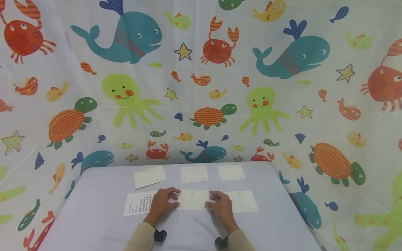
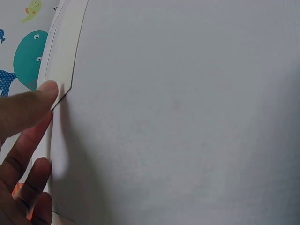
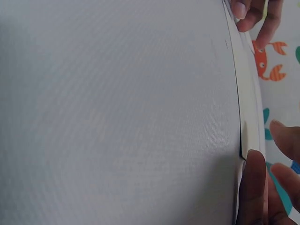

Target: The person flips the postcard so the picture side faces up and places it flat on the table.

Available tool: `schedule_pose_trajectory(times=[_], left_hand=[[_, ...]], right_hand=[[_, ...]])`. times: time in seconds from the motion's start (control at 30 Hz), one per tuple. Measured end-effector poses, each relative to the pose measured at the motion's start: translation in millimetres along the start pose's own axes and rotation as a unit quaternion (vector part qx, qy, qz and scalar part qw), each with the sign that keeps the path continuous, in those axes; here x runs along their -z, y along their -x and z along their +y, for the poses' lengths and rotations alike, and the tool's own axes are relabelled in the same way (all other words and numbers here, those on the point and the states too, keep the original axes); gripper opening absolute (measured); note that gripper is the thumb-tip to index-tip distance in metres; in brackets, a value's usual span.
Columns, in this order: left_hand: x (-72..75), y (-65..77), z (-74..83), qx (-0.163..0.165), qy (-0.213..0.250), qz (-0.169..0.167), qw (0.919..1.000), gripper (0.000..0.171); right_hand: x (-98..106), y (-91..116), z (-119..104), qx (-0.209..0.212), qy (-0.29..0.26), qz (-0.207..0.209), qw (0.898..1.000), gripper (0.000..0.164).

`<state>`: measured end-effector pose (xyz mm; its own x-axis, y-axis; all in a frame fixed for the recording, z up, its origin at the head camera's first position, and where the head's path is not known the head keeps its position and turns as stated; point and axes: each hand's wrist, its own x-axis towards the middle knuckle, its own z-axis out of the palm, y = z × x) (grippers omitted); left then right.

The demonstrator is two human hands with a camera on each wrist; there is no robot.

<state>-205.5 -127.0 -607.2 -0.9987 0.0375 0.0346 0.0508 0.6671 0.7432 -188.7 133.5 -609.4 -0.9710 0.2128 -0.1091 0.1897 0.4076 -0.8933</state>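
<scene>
A plain cream card [image 1: 193,200] lies in the middle of the front row, between my two hands. My left hand [image 1: 162,204] pinches its left end, and the left wrist view has the thumb [image 2: 48,89] over the card's corner with a forefinger against the edge. At the other end, my right hand [image 1: 221,206] touches the card with bent, spread fingers. In the right wrist view one fingertip [image 3: 254,157] meets the card's near corner while the other fingers stand off it. A card with printed lines of text [image 1: 138,204] lies partly behind the left hand.
Another cream card [image 1: 243,201] lies right of the right hand. Along the back sit a tilted card [image 1: 150,176], a middle card [image 1: 194,174] and a right card [image 1: 231,172]. The white-covered table [image 1: 100,209] ends at a curtain [image 1: 194,87] printed with sea animals.
</scene>
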Motion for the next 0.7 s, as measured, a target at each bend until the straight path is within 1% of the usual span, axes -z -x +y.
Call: schedule_pose_trajectory(times=[0.23,0.43,0.7], left_hand=[[-1.0,-1.1,0.3,-0.006,-0.010,0.004,0.9999,0.042],[-2.1,-1.2,0.1,-0.006,-0.016,0.004,0.9998,0.042],[-2.3,-1.7,-0.6,-0.013,-0.024,0.007,0.9996,0.042]], right_hand=[[-1.8,2.1,-5.6,0.002,-0.005,-0.005,1.000,0.046],[-1.9,4.4,-9.0,0.004,-0.002,0.000,1.000,0.041],[-3.3,-0.2,-11.4,-0.018,-0.008,0.018,1.000,0.034]])
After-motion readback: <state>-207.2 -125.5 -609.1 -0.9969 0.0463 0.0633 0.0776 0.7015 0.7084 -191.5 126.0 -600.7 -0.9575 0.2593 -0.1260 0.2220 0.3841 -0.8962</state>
